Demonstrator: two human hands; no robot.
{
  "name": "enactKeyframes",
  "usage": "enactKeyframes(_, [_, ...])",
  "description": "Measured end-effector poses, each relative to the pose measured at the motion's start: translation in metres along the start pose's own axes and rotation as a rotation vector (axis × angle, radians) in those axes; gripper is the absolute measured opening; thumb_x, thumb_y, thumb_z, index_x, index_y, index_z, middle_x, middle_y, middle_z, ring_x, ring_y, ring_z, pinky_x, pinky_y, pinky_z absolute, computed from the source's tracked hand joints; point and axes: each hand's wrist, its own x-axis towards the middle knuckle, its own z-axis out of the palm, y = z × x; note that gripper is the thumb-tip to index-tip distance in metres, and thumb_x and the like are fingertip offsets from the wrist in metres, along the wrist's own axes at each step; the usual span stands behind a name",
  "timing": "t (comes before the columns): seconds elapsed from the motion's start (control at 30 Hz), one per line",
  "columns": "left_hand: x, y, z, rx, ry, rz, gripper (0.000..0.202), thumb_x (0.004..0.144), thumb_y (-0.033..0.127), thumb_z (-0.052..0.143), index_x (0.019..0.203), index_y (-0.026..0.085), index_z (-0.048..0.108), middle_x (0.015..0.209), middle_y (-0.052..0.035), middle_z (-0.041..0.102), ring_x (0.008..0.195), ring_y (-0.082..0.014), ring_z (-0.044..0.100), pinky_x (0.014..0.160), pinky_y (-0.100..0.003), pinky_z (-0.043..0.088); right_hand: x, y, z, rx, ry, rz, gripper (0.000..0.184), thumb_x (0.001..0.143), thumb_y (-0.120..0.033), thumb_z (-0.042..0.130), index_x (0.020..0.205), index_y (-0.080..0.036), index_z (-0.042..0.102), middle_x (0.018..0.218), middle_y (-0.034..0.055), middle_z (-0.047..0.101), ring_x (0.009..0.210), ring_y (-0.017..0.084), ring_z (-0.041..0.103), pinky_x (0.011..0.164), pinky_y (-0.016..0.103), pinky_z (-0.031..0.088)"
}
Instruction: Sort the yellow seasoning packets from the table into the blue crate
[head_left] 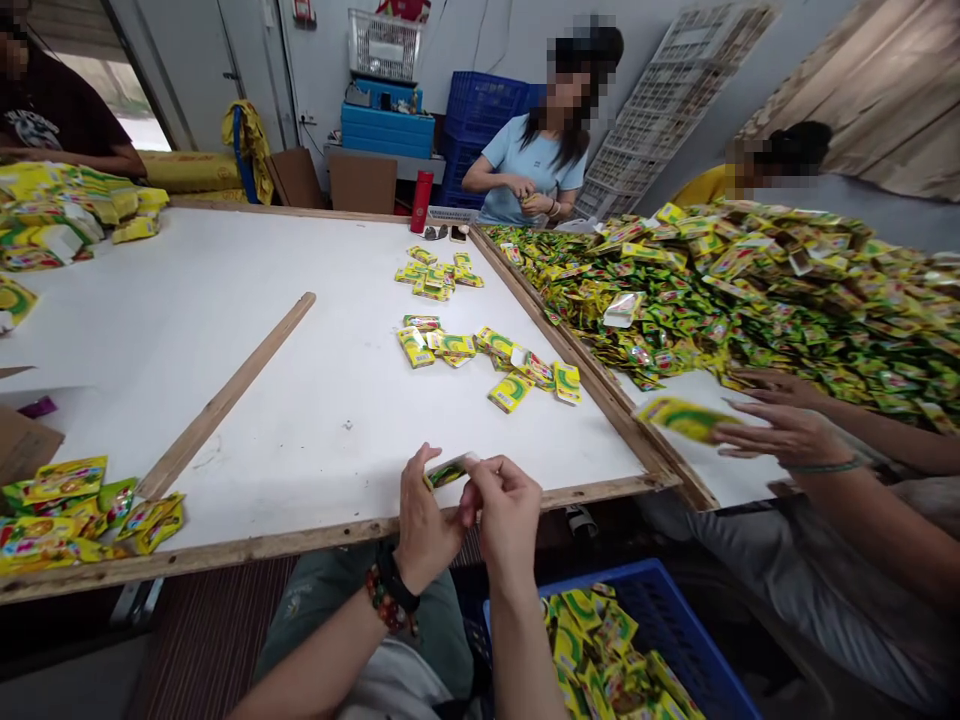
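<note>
Just above the table's front edge, my left hand [427, 520] grips a small yellow-green carton [448, 472], with the thumb on its far side. My right hand [499, 505] pinches at the carton's right end, its fingers closed. What lies between those fingertips is hidden. Further up the white tabletop [315, 400], several similar yellow cartons [452, 346] lie loosely, with another small cluster of cartons [435, 278] behind them. Below my right forearm, a blue crate [660, 575] holds many yellow-green packs.
A wooden strip [232, 390] lies across the table's left side, near yellow packets [60, 510]. Beyond a wooden divider [592, 375], a large heap of sachets [750, 290] spreads right. A co-worker's hand [787, 430] holds a yellow carton close by. Other people work around the table.
</note>
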Motion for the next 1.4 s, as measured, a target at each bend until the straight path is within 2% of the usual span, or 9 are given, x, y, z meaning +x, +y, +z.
enactKeyframes(0.2, [0.000,-0.010,-0.015,0.041,0.013,-0.065,0.084,0.070,0.028,0.067,0.139,0.018,0.021,0.130,-0.0185,0.051,0.110,-0.0300,0.061,0.086,-0.043,0.053,-0.017,-0.001,-0.003,0.085,0.001,-0.087,0.034,0.078,-0.043,0.068,0.058,-0.016,0.064,0.051,-0.0026,0.053,0.050,0.011,0.047,0.049,0.022,0.041])
enactKeyframes(0.37, [-0.020,-0.028,-0.019,0.139,-0.049,0.150,0.077,0.063,0.026,0.062,0.132,0.020,0.029,0.122,-0.0140,0.055,0.108,-0.0295,0.061,0.085,-0.042,0.053,-0.003,0.016,-0.004,0.327,-0.251,0.198,0.035,0.066,-0.039,0.080,0.094,-0.019,0.075,0.082,0.0028,0.073,0.070,0.017,0.063,0.063,0.027,0.053])
enactKeyframes(0.53, [-0.019,-0.031,-0.022,0.169,-0.175,0.235,0.071,0.066,0.027,0.061,0.130,0.022,0.030,0.121,-0.0111,0.057,0.106,-0.0281,0.063,0.085,-0.041,0.053,-0.001,0.023,-0.006,0.423,-0.376,0.327,0.041,0.061,-0.040,0.084,0.095,-0.018,0.078,0.084,0.0055,0.077,0.072,0.020,0.068,0.071,0.034,0.057])
enactKeyframes(0.67, [-0.010,-0.025,-0.024,0.158,-0.276,0.215,0.071,0.070,0.025,0.063,0.131,0.022,0.028,0.123,-0.0112,0.057,0.101,-0.0251,0.065,0.081,-0.038,0.054,0.000,0.027,-0.012,0.369,-0.341,0.291,0.034,0.063,-0.042,0.082,0.085,-0.016,0.079,0.077,0.0053,0.077,0.064,0.019,0.068,0.065,0.034,0.057])
enactKeyframes(0.8, [-0.007,-0.022,-0.022,0.159,-0.300,0.270,0.055,0.068,0.023,0.062,0.117,0.024,0.036,0.107,-0.0057,0.061,0.094,-0.0242,0.066,0.073,-0.035,0.054,-0.002,0.033,-0.015,0.314,-0.321,0.214,0.037,0.068,-0.040,0.080,0.097,-0.019,0.077,0.095,0.0077,0.077,0.082,0.025,0.073,0.079,0.040,0.058])
enactKeyframes(1.0, [-0.007,-0.021,-0.025,0.177,-0.313,0.118,0.061,0.068,0.030,0.061,0.119,0.020,0.028,0.097,-0.0057,0.060,0.072,-0.0227,0.066,0.058,-0.033,0.049,-0.016,0.032,-0.011,-0.009,-0.350,-0.288,0.030,0.084,-0.032,0.064,0.113,-0.024,0.071,0.118,0.0061,0.069,0.110,0.027,0.066,0.099,0.042,0.050])
enactKeyframes(1.13, [-0.004,-0.016,-0.028,0.261,-0.413,0.071,0.054,0.072,0.031,0.059,0.118,0.019,0.033,0.096,-0.0070,0.062,0.075,-0.0257,0.066,0.060,-0.034,0.048,-0.021,0.030,-0.006,-0.110,-0.232,-0.199,0.028,0.086,-0.031,0.063,0.109,-0.022,0.073,0.106,0.0057,0.074,0.089,0.026,0.073,0.082,0.039,0.059])
enactKeyframes(1.27, [-0.002,-0.013,-0.029,0.253,-0.419,0.060,0.059,0.070,0.037,0.064,0.118,0.020,0.034,0.101,-0.0083,0.062,0.083,-0.0282,0.066,0.066,-0.036,0.050,-0.018,0.026,-0.006,-0.008,-0.234,-0.059,0.028,0.085,-0.033,0.064,0.107,-0.020,0.074,0.108,0.0047,0.073,0.095,0.027,0.072,0.086,0.042,0.058])
enactKeyframes(1.4, [-0.002,-0.015,-0.029,0.195,-0.402,0.034,0.056,0.070,0.037,0.063,0.115,0.019,0.035,0.092,-0.0055,0.062,0.073,-0.0250,0.064,0.059,-0.033,0.046,-0.015,0.021,-0.011,-0.145,-0.357,-0.209,0.029,0.091,-0.031,0.057,0.115,-0.020,0.070,0.107,0.0070,0.075,0.093,0.025,0.072,0.085,0.038,0.057])
